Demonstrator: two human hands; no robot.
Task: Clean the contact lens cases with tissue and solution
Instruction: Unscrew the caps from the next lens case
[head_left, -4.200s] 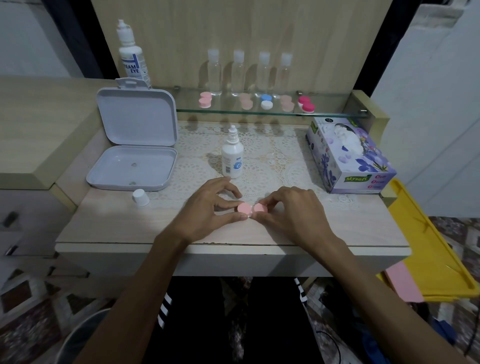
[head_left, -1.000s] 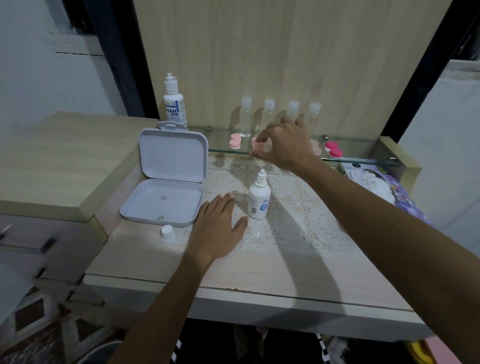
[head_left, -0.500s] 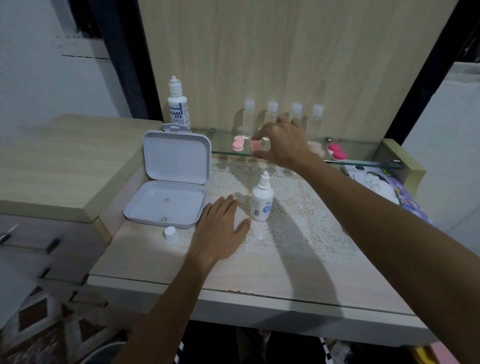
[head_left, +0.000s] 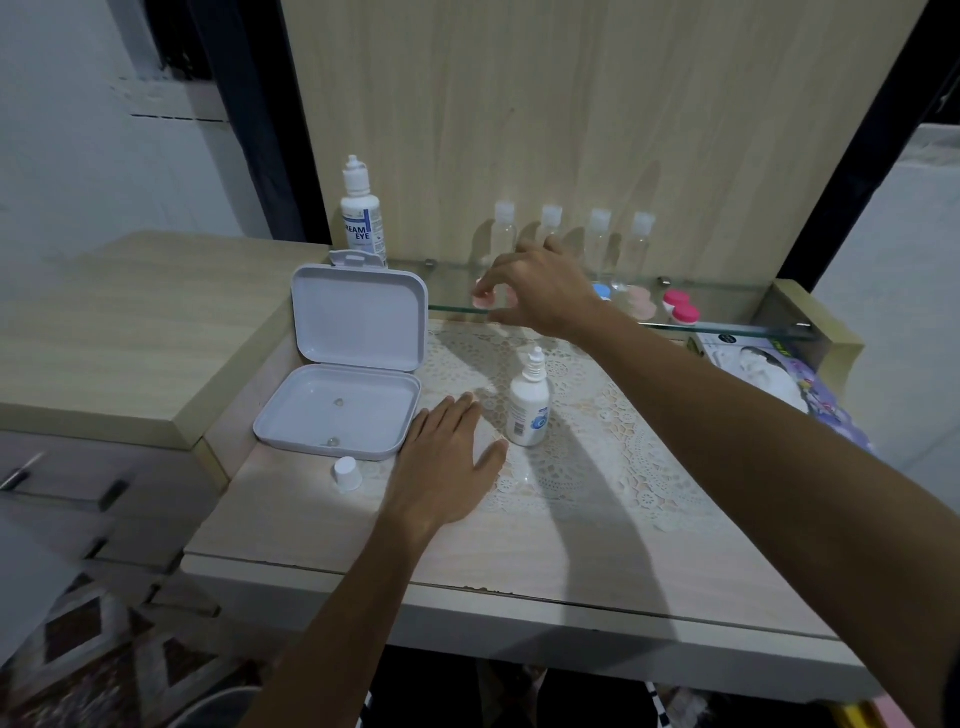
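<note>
Right hand (head_left: 540, 291), fingers loosely spread and gripping nothing, hovers over a pink lens case (head_left: 485, 300) at frame centre; left hand (head_left: 447, 462) rests flat. Pinch it gently.

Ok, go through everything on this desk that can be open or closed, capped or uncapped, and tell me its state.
White hinged plastic box: open, lid upright.
Small white solution bottle: uncapped, upright.
Loose white cap: off, on the desk.
Tall white eye solution bottle: capped.
Four clear bottles: capped.
Magenta lens case: closed.
Tissue box: open.
</note>
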